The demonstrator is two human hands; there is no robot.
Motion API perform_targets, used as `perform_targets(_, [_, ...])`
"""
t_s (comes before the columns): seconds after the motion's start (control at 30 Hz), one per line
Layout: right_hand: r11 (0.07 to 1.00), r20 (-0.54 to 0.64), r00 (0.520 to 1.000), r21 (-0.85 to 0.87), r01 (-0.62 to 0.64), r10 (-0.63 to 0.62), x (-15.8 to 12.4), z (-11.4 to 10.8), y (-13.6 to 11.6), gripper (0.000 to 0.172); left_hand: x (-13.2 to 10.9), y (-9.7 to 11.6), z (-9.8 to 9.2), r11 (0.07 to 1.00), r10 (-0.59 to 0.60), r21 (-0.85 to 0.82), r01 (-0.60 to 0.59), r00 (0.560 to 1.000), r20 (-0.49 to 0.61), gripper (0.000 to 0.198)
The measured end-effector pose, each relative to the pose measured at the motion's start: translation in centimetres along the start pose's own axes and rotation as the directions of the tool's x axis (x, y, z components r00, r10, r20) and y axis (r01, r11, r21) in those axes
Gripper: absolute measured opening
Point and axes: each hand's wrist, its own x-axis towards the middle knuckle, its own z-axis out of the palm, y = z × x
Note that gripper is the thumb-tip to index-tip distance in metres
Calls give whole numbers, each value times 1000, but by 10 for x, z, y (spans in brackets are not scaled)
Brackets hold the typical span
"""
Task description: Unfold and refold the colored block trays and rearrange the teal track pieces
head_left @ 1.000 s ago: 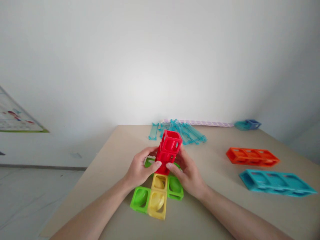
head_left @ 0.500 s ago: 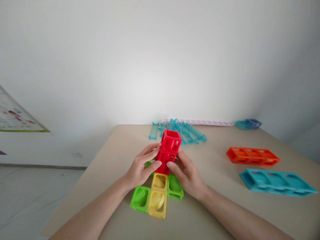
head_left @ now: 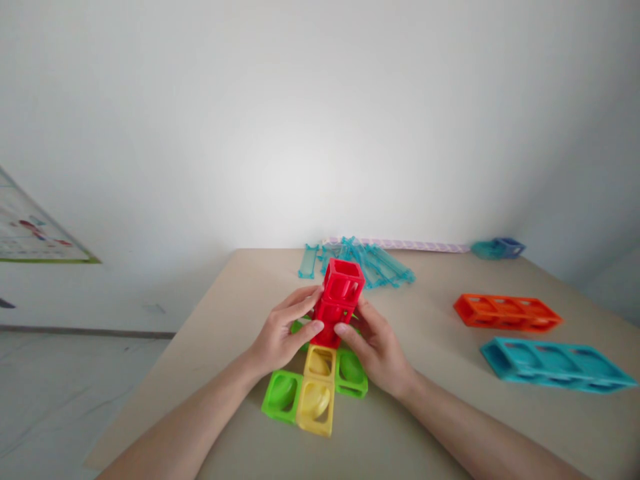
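Note:
A stack of red blocks (head_left: 341,283) stands upright on the flat group of yellow and green blocks. My left hand (head_left: 289,331) grips the stack from the left, its thumb on the lower front. From the right my right hand (head_left: 379,345) holds the same stack, thumb near the other one. Toward me lie two yellow blocks (head_left: 315,402) in a row, with a green block (head_left: 282,397) at their left and another green block (head_left: 351,373) at their right. Fingers and red blocks hide the far green parts.
Clear blue connector strips (head_left: 380,266) lie behind the red stack. On the right of the table (head_left: 420,427) are an orange block row (head_left: 507,313) and a teal block row (head_left: 557,365). A dark blue block (head_left: 509,248) sits at the back right.

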Motion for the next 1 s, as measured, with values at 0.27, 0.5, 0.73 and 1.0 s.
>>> perform_targets(0.27, [994, -122, 989, -78, 78, -87, 11, -46, -34, 65, -3, -9, -6, 1000, -22, 9, 22, 999, -28, 57])
perform_targets(0.5, [361, 91, 992, -931, 53, 87, 57, -214, -63, 42, -2, -10, -6, 996, -24, 87, 29, 998, -58, 50])
perform_targets(0.73, [87, 104, 939, -993, 79, 328, 61, -298, -32, 42, 0, -9, -6, 991, -5, 136, 11, 999, -42, 47])
perform_targets(1.0, [74, 82, 910, -996, 57, 406, 48, -307, -15, 50, 0, -9, -8, 990, 17, 141, -13, 1000, -24, 43])
